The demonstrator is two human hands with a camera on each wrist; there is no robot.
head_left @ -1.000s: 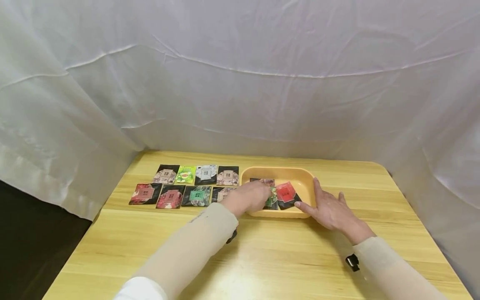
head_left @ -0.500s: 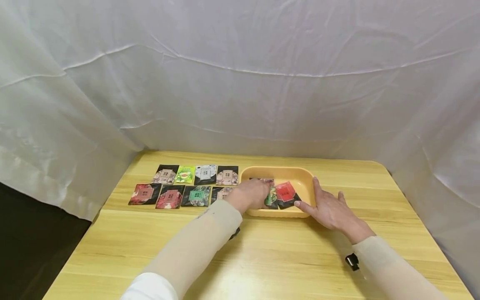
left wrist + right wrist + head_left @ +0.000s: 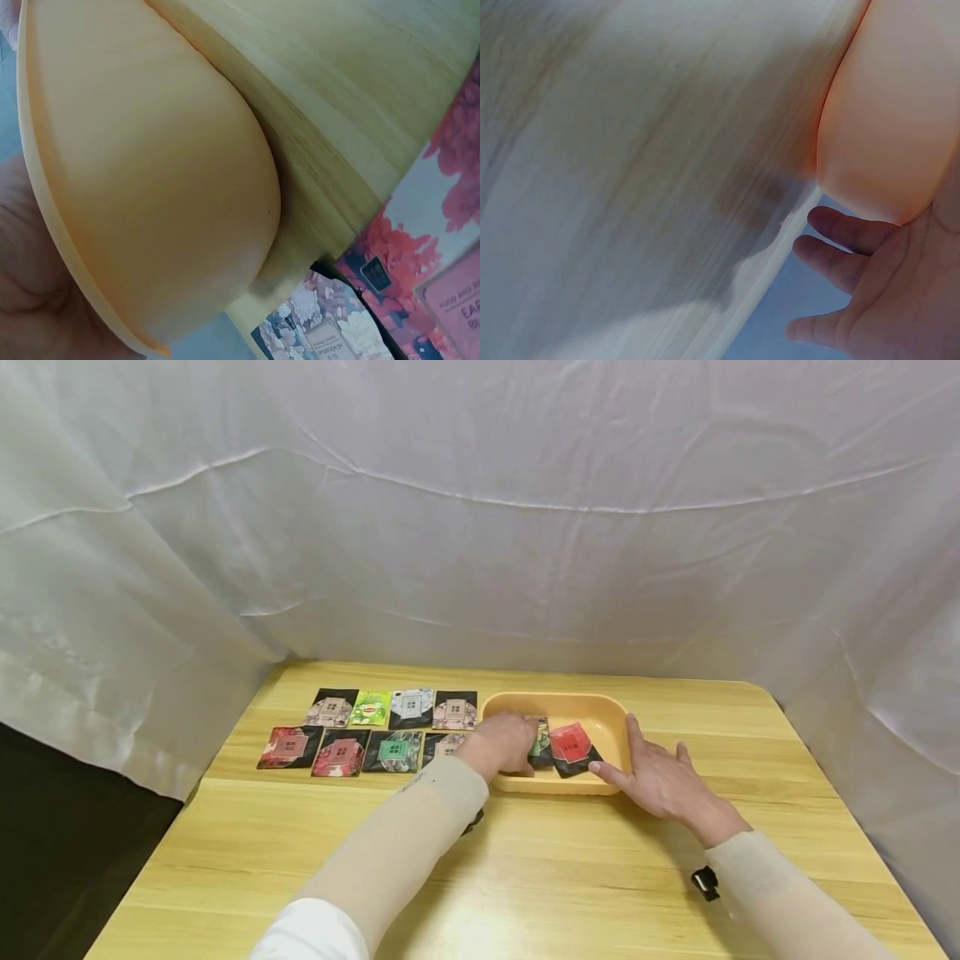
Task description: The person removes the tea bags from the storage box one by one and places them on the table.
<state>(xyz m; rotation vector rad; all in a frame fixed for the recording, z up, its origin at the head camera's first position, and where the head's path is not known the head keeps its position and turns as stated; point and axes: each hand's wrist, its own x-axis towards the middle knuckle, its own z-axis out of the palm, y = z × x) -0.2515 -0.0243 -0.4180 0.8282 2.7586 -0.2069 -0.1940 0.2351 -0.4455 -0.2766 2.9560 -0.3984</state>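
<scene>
My left hand [image 3: 504, 743] reaches into the left half of a yellow-orange plastic tray [image 3: 555, 786]. Its bent fingers pinch a dark tea bag packet with a green label [image 3: 539, 745]; the fingertips are partly hidden. Right of it in the tray lies a black packet with a red label [image 3: 572, 745]. My right hand [image 3: 660, 777] rests at the tray's right end, thumb over the front rim and index finger along the side. Its other fingers [image 3: 832, 262] stretch out straight beside the tray's wall in the right wrist view.
Left of the tray, two rows of flat tea bag packets lie on the wooden table [image 3: 600, 877], among them a yellow-green one [image 3: 371, 708] and a green-labelled one [image 3: 392, 752]. The near row's last packet [image 3: 442, 747] is partly behind my left forearm. Pale curtains hang behind the table.
My left hand has shifted slightly back and left within the tray, and the green-labelled packet has moved with it, away from the red-labelled one. My right hand has stayed in place.
</scene>
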